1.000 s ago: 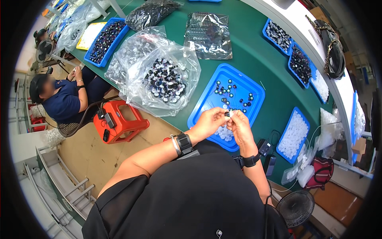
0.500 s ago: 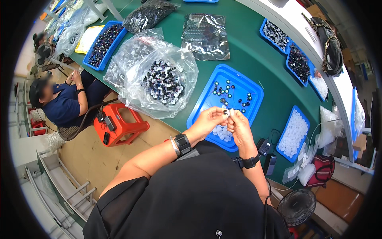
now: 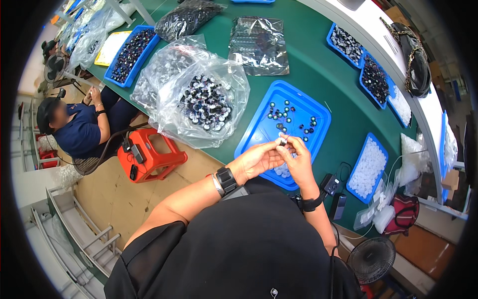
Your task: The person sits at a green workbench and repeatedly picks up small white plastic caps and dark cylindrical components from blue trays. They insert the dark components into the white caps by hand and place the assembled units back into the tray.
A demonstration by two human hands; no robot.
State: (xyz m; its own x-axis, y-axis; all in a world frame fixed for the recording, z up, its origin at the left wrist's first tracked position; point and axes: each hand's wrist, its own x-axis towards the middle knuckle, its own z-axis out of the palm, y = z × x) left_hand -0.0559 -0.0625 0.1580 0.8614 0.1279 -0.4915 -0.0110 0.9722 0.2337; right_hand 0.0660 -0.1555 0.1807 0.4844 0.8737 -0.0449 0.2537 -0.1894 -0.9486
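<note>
Above a blue tray (image 3: 320,127), my two hands meet at the fingertips around a small black-and-white part (image 3: 283,142). My left hand (image 3: 256,159) pinches it from the left, while the thumb and fingers of my right hand (image 3: 300,163) close on it from the right. Fingers cover most of the part. Inside the tray, several small dark round parts (image 3: 282,113) with thin wires lie toward the far side. White translucent caps (image 3: 282,171) sit at its near end, partly hidden beneath my hands.
Left of the tray is an open clear bag (image 3: 204,102) of black-and-white parts. A blue tray of white caps (image 3: 367,167) stands to the right. Farther back lies a dark plastic pouch (image 3: 259,46). A red stool (image 3: 149,157) and a seated co-worker (image 3: 79,124) are at the left.
Both hands have turned slightly around the small part, and the fingers have shifted on it. My right hand's fingers now bend farther over the top. The trays and bag look the same.
</note>
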